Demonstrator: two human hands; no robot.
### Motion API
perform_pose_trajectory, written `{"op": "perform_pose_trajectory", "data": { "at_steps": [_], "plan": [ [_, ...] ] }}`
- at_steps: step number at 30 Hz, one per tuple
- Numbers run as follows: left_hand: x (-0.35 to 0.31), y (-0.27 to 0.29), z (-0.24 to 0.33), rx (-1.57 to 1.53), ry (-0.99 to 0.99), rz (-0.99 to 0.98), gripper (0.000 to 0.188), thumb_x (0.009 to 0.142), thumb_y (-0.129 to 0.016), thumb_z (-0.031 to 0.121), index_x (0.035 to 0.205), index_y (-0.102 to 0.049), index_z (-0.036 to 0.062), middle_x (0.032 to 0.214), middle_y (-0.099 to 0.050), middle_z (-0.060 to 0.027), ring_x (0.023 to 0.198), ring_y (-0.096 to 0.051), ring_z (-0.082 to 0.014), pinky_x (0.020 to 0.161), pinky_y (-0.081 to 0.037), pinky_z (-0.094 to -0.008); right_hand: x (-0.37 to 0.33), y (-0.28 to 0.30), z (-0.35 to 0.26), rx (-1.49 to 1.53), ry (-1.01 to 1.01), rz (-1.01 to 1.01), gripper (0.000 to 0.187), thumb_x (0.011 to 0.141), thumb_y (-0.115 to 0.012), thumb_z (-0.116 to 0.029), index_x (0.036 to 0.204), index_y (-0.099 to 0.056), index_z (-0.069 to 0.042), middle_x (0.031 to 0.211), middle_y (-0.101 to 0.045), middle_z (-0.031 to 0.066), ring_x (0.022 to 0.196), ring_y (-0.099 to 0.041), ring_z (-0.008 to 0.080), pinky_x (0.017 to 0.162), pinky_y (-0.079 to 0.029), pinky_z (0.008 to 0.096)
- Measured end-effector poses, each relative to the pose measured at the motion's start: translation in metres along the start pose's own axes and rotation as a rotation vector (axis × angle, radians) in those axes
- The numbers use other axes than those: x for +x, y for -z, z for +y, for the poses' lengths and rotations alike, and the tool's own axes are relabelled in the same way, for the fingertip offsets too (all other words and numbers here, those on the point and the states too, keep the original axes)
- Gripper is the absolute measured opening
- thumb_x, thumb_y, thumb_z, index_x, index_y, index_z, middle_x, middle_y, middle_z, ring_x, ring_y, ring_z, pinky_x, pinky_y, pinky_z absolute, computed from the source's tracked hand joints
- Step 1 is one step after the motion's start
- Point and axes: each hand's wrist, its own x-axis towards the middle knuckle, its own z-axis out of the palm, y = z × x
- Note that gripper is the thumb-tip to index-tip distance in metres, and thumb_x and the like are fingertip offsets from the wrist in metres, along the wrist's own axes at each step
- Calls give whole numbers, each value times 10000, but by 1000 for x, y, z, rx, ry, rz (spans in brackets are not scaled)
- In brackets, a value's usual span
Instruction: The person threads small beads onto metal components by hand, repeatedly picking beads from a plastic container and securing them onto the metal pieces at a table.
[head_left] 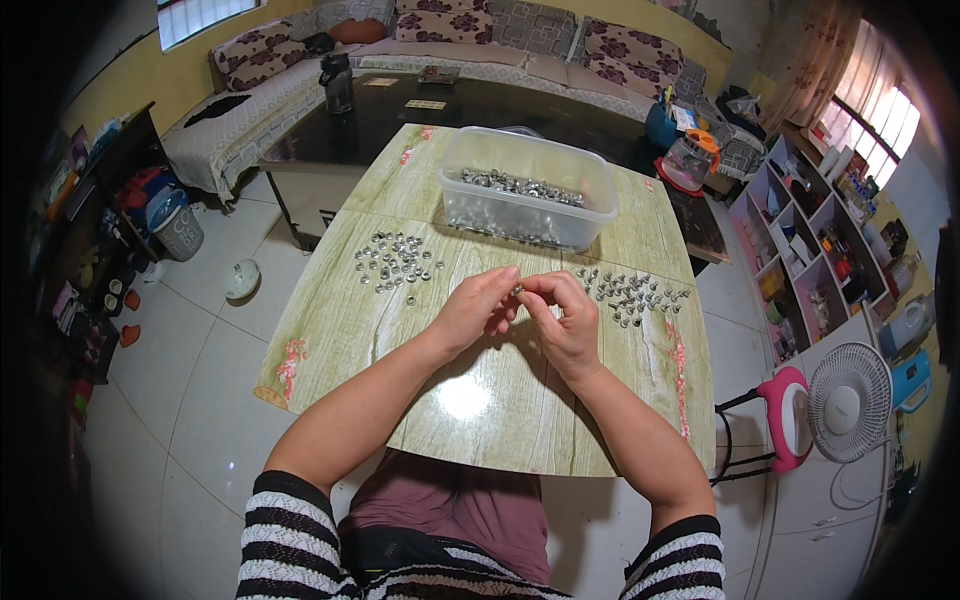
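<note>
Over the middle of the light green wood-patterned table [340, 340], my left hand [474, 310] and my right hand [567, 318] meet, fingertips pinched together. Between them shows a small shiny metal piece [517, 290], mostly covered by the fingers; its exact shape cannot be made out. To the left lie several small round ring-like metal pieces [399, 262], spread loosely. On the right are several small metal pieces with stems [632, 295], looking like studs or screws. Beyond my hands stands a clear plastic box [520, 220], holding many more small metal parts.
Behind the table is a long dark table [390, 120] bearing a dark flask [337, 84] and a glass jug with an orange lid [690, 158]. At right stand a pink stool [783, 420], a white fan [849, 388] and a shelf unit [812, 250]. A grey bin [180, 233] is at left.
</note>
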Motion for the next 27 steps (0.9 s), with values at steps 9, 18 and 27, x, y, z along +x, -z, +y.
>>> {"op": "perform_pose_trajectory", "data": {
  "at_steps": [9,18,27],
  "plan": [
    [0,3,2,20,11,-22,290,885,-398,333,797,-489,71,620,-454,22,490,-424,-41,430,-342,-164,1,0,-2,-6,-24,-8,88,741,-598,-36,823,-581,-8,774,-554,79,649,-552,149,581,-450,241],
    [2,4,-4,28,-58,-41,283,885,-402,336,805,-485,78,625,-462,22,487,-430,-39,420,-333,-163,1,-1,-2,-22,-9,-7,88,741,-598,-33,823,-579,-9,777,-555,81,654,-555,152,580,-452,239],
    [3,4,-5,37,-57,-17,319,889,-380,362,797,-497,80,613,-465,21,469,-425,-42,412,-338,-162,1,0,-2,-22,-8,1,89,744,-595,-34,827,-579,-7,777,-554,79,657,-555,147,581,-452,236]
  ]
}}
